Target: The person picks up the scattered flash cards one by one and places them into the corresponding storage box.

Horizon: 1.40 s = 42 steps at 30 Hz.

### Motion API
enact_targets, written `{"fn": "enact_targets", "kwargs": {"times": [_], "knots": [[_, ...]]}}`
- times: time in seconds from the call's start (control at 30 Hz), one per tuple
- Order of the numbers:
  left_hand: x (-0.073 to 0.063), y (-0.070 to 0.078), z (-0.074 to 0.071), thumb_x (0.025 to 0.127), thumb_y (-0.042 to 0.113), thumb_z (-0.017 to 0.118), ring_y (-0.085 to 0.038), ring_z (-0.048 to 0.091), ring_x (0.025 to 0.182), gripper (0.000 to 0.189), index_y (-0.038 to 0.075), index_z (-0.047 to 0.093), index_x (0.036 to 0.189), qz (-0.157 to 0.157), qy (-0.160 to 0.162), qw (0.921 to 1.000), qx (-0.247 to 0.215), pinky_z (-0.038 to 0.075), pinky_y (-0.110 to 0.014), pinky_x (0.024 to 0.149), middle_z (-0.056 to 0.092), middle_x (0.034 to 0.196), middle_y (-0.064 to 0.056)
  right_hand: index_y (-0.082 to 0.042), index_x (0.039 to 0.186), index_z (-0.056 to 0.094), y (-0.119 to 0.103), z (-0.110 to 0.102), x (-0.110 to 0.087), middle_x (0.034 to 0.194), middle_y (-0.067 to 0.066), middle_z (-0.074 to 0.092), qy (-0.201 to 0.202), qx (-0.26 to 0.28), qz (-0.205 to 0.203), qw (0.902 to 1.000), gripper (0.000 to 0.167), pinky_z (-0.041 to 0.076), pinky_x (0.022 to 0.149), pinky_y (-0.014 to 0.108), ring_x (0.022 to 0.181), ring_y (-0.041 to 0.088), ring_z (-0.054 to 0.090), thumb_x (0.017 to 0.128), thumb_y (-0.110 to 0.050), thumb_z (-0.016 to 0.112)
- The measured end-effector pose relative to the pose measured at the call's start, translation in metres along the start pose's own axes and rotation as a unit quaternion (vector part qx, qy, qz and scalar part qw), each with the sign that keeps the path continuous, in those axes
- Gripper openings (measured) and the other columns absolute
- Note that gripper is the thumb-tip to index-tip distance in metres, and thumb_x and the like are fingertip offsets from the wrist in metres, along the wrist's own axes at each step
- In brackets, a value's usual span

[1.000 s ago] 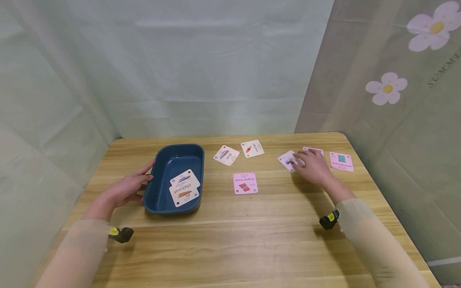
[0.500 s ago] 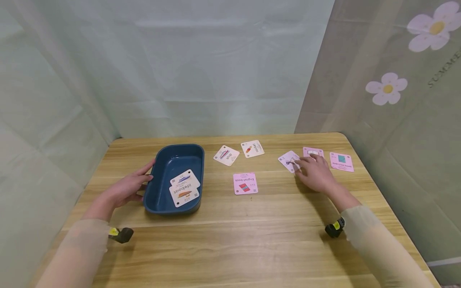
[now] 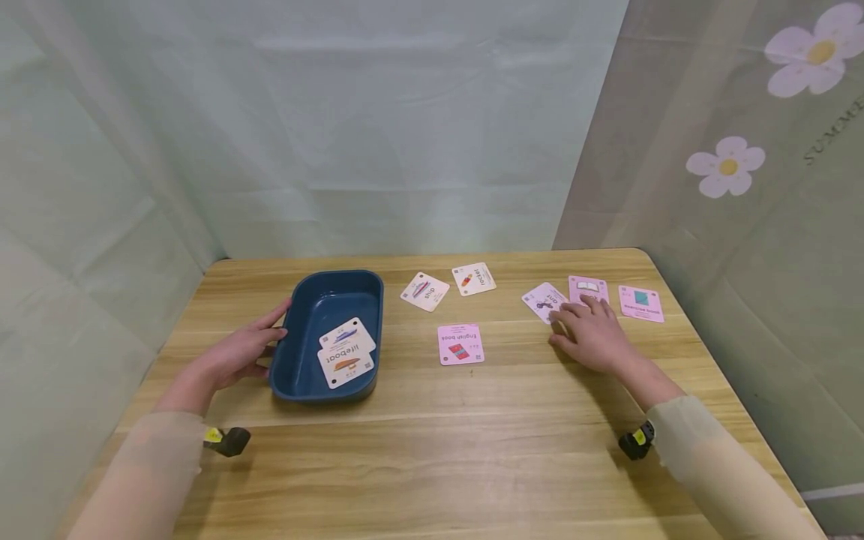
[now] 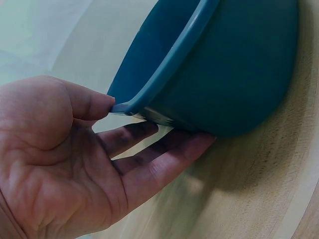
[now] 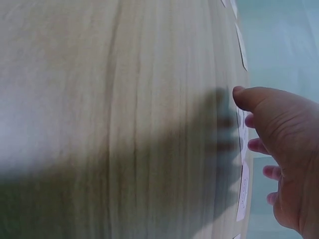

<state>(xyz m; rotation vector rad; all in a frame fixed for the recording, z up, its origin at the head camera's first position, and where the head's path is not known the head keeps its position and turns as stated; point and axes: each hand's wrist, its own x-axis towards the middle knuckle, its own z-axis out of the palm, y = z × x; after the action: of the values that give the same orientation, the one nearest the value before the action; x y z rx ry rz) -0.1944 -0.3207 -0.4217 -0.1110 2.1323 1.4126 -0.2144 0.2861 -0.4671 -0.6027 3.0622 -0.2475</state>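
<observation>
My left hand (image 3: 236,352) holds the left side of a blue plastic basin (image 3: 282,379). In the left wrist view the thumb lies at the rim and the fingers touch the outer wall below it. Inside the basin are a "lifeboat" card (image 3: 346,366) and another boat card (image 3: 358,330), partly overlapping. My right hand (image 3: 594,337), fingers relaxed and holding nothing, is just in front of an "ant" card (image 3: 540,298) and a pink card with an open book (image 3: 587,286), whose lower part it hides. The right wrist view shows its fingers spread apart.
A "ship" card (image 3: 424,291), a "rocket" card (image 3: 474,279) and a pink "English book" card (image 3: 461,345) lie mid-table. An "exercise book" card (image 3: 641,303) lies at the right. Cloth walls surround the wooden table (image 3: 432,465).
My right hand has drawn back toward me and slightly right, uncovering more of the ant card and the open-book card. The left hand and the basin have stayed put.
</observation>
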Motion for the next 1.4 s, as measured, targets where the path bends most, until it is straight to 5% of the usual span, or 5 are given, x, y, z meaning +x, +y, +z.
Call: {"fn": "enact_targets", "kwargs": {"times": [0.7,1.4], "knots": [[-0.0005,0.0021,0.0025,0.113,0.024,0.033,-0.053,0.032,0.140,0.066,0.043,-0.007,0.162,0.004,-0.001,1.0000,-0.003,0.055,-0.045,0.084,0.001,0.166,-0.032,-0.008,0.147,0.057,-0.0032,0.0056,-0.0028,0.154,0.020,0.047,-0.018,-0.002,0.006,0.9998,0.063,0.010,0.114,0.071,0.146,0.050,0.025,0.103,-0.053,0.053],[0.0006,0.0001,0.0012,0.113,0.025,0.034,-0.053,0.029,0.143,0.066,0.043,-0.007,0.162,0.003,-0.001,1.0000,-0.007,0.055,-0.044,0.084,0.001,0.166,-0.032,-0.011,0.148,0.056,-0.0091,0.0036,-0.0063,0.156,0.015,0.046,-0.033,0.009,-0.026,0.9991,0.062,0.008,0.117,0.066,0.149,0.047,0.022,0.101,-0.051,0.058]]}}
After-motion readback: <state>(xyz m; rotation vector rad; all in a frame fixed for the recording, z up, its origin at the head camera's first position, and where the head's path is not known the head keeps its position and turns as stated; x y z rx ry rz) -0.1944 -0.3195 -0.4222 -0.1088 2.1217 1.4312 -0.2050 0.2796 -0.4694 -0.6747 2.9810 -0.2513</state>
